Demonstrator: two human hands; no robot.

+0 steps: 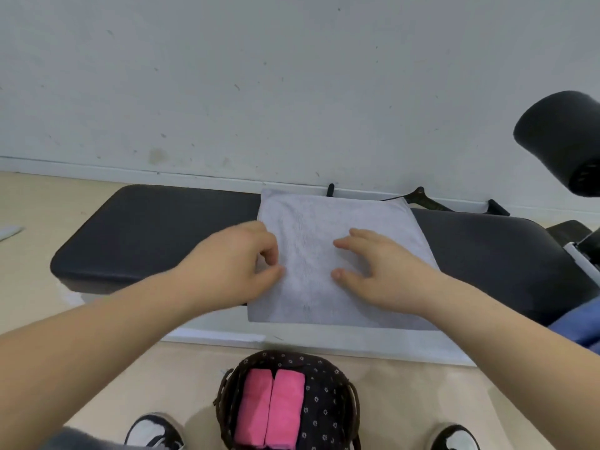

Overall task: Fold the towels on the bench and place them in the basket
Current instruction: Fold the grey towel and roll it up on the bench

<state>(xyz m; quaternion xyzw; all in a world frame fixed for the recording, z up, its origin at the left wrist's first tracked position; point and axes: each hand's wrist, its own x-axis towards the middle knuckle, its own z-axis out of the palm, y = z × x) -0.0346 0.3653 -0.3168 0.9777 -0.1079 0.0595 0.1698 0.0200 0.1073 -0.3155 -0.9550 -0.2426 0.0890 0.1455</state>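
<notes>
Towel (308, 222) under right fingers (355, 244); left fingers (268, 251) pinch its edge.

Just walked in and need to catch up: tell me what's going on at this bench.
A person is folding a grey towel on the black bench. The left grip pinches the towel's left edge; the right grip rests flat on it, fingers spread. The basket on the floor already holds folded pink towels.

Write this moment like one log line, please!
left hand: pinches grey towel edge | right hand: rests on towel | basket: pink towels inside
</notes>
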